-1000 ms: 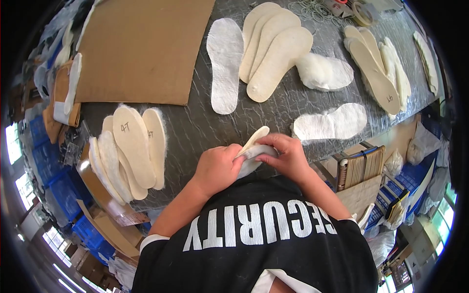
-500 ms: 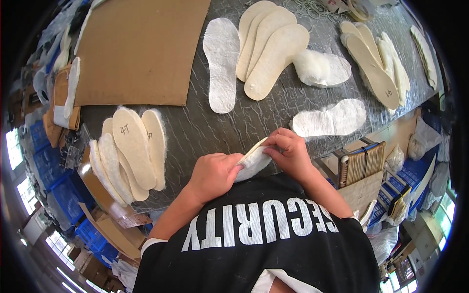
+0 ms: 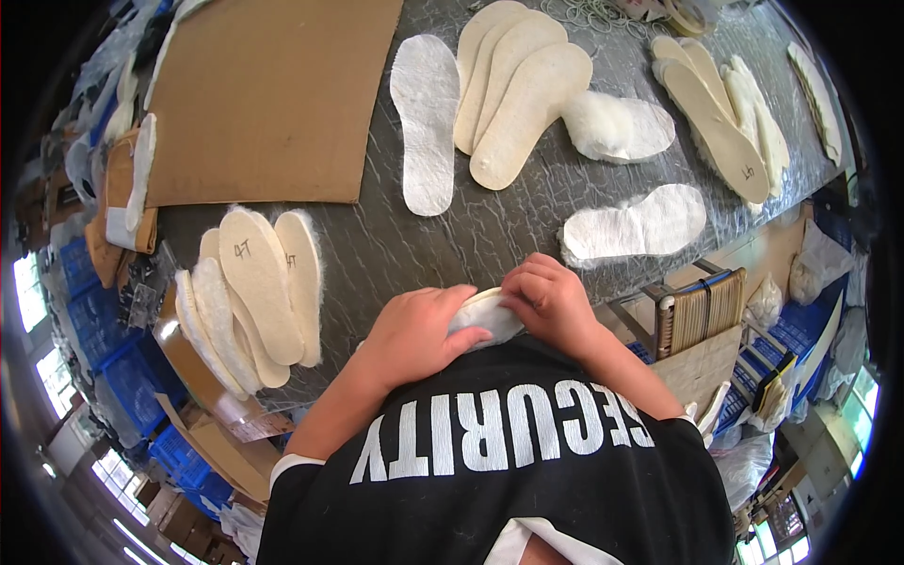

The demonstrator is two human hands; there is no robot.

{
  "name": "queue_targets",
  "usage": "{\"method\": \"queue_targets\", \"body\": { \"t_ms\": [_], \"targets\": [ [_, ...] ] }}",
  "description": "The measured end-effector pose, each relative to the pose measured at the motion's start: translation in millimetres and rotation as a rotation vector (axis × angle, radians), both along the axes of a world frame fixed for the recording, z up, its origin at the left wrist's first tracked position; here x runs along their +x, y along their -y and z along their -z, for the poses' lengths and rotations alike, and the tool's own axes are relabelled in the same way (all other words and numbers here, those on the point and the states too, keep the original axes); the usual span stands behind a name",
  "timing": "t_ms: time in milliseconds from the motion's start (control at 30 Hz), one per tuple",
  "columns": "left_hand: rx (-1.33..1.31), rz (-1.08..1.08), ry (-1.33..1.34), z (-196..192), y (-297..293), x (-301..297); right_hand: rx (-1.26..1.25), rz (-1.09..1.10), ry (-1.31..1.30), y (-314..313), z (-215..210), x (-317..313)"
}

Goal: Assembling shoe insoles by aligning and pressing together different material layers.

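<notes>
Both my hands grip one fleecy white insole (image 3: 482,318) close to my chest, at the near edge of the grey table (image 3: 395,254). My left hand (image 3: 414,331) clasps its left end and my right hand (image 3: 548,301) presses its right end, so most of the insole is hidden. A fanned stack of fleece-edged insoles (image 3: 254,292) lies to the left of my left hand. A single white fleecy insole (image 3: 636,224) lies just beyond my right hand.
A large brown cardboard sheet (image 3: 268,94) covers the table's far left. Beyond it lie a flat white insole (image 3: 426,122), a fan of beige insoles (image 3: 513,94), a fluffy piece (image 3: 617,127) and another pile (image 3: 720,122). Blue crates (image 3: 104,348) stand left, a box of stacked pieces (image 3: 702,311) right.
My hands drew the insole back from the table toward my chest. It now lies flatter and more covered by both hands.
</notes>
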State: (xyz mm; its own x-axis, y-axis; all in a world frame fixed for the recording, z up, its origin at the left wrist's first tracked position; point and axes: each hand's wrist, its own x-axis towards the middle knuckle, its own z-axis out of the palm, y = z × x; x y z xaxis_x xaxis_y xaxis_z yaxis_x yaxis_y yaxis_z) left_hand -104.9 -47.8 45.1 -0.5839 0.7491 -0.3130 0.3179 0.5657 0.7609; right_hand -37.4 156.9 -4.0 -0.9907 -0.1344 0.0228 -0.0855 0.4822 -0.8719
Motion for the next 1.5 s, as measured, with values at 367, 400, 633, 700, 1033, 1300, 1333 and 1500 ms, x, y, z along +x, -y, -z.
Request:
{"method": "queue_targets", "body": {
  "t_ms": [367,400,633,700,1033,1300,1333,1500],
  "targets": [
    [0.151,-0.072,-0.184,5,5,10,-0.23,0.076,0.012,-14,-11,17],
    [0.151,-0.063,-0.183,4,7,10,-0.219,0.058,0.008,-15,-10,19],
    [0.225,0.01,-0.255,-4,7,11,-0.266,0.082,-0.024,-9,-15,28],
    [0.232,0.034,-0.264,-5,7,10,-0.267,0.097,-0.017,-7,-17,28],
    [0.3,-0.014,-0.069,-15,-5,-7,-0.192,0.026,-0.042,-1,-22,14],
    [0.955,-0.542,0.526,11,18,-26,-0.615,0.201,-0.178,15,-46,-13],
    [1.063,-0.564,0.6,14,17,-23,-0.508,0.231,-0.257,16,-51,-13],
    [1.086,-0.637,0.593,12,15,-7,-0.284,0.268,-0.506,19,-63,-11]
  ]
}}
